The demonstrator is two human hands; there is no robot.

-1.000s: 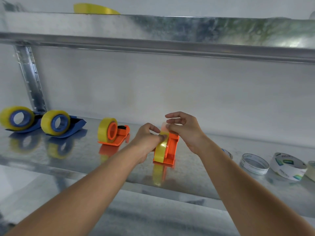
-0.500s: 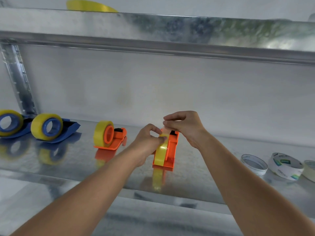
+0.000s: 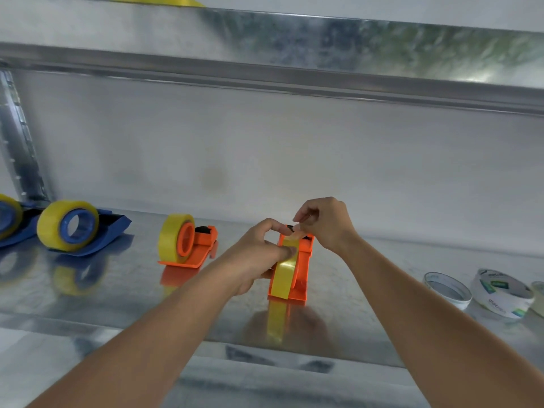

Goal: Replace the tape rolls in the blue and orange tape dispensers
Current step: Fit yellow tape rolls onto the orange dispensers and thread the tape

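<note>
An orange tape dispenser [image 3: 301, 272] stands on the metal shelf [image 3: 132, 298], seen end-on, with a yellow tape roll [image 3: 282, 275] in it. My left hand [image 3: 259, 254] grips the roll from the left side. My right hand [image 3: 326, 223] pinches the tape end at the dispenser's far cutter end. A second orange dispenser [image 3: 200, 248] with a yellow roll [image 3: 173, 237] sits to the left. Further left are two blue dispensers with yellow rolls, one [image 3: 70, 228] fully visible, the other [image 3: 8, 222] cut by the frame edge.
Three used white tape cores lie at the right: one [image 3: 447, 290], another [image 3: 500, 293], the third [image 3: 538, 298] at the frame edge. An upper shelf [image 3: 265, 42] overhangs, with a yellow roll [image 3: 156, 0] on it. A shelf upright [image 3: 17, 136] stands at the left.
My right hand's fingers have curled down and now pinch at the dispenser's cutter end. My left hand stays on the roll. The view has shifted slightly right.
</note>
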